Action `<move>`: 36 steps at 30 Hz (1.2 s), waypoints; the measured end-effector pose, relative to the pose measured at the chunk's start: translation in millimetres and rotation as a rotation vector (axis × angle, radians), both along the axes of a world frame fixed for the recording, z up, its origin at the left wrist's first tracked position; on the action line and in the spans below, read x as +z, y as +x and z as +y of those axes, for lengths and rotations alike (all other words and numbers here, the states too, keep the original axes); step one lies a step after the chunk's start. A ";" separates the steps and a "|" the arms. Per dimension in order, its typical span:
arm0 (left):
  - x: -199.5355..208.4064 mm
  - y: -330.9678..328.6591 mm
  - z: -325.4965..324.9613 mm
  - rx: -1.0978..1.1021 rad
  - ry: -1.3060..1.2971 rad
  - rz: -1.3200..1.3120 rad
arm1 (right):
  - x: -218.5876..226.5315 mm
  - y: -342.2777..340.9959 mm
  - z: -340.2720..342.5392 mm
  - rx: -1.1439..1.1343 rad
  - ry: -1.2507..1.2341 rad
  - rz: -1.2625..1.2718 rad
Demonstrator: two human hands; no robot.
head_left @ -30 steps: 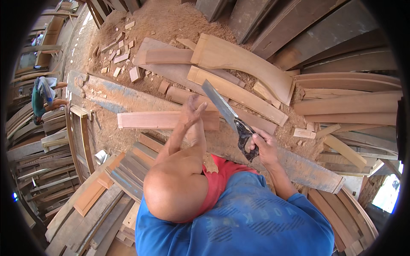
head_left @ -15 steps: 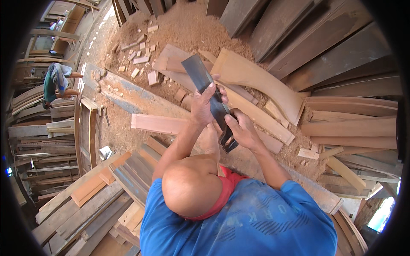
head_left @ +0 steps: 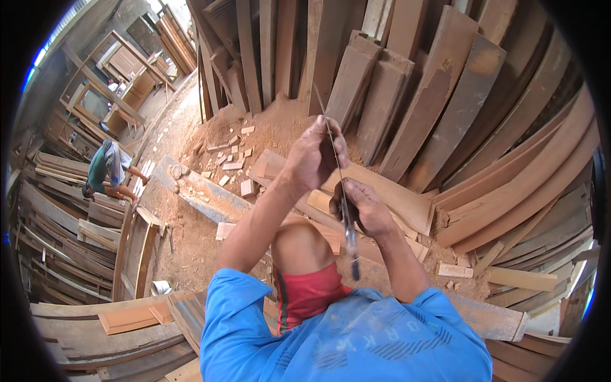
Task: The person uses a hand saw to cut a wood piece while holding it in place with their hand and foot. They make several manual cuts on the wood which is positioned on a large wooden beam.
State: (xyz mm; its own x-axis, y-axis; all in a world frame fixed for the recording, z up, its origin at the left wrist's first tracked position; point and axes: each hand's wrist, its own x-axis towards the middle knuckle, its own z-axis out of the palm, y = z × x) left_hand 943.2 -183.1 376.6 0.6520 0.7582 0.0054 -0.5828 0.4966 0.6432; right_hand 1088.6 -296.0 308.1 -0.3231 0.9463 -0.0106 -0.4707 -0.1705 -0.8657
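Note:
A handsaw [head_left: 351,245] with a dark blade and black handle is raised before me, turned so that its edge shows as a thin line. My left hand [head_left: 315,153] is closed round the blade toward its far end, with the thumb along the near side. Lower down, nearer the handle, my right hand [head_left: 366,207] grips the blade between thumb and fingers. The handle end points back toward my body. Below the hands lies a pale curved board [head_left: 388,197] on the sawdust, partly hidden by the saw and my hands.
Upright dark planks [head_left: 420,95] lean along the far side and right. Small wood offcuts [head_left: 233,165] are scattered on sawdust beside a long plank [head_left: 203,194]. Stacked boards [head_left: 108,321] lie at left. Farther left, another person [head_left: 107,169] bends over near a wooden frame [head_left: 146,254].
The saw has turned from showing its broad side to its edge and has come more upright in view. Both hands stay on it. The view has tilted up, showing more leaning planks.

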 end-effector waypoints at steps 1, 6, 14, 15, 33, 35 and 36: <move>10.9 2.9 -14.6 -0.028 0.048 -0.012 | 2.6 -6.2 -11.7 -0.010 0.045 0.017; 30.3 30.0 -97.0 -0.013 0.203 0.280 | -15.6 -26.6 -80.4 -0.002 0.101 0.222; -20.4 43.3 -121.8 -0.111 0.362 0.188 | -44.9 -15.5 -119.2 0.055 0.057 0.299; -21.2 41.9 -123.0 -0.117 0.358 0.216 | -41.9 -17.4 -120.7 0.082 0.047 0.315; -22.0 15.8 -127.9 -0.056 0.507 0.449 | -52.3 -32.3 -119.7 0.149 -0.098 0.281; -22.8 19.9 -128.4 -0.014 0.505 0.441 | -55.0 -34.1 -119.2 0.129 -0.072 0.308; -23.7 21.5 -129.4 0.004 0.503 0.436 | -59.7 -36.6 -118.3 0.112 -0.050 0.341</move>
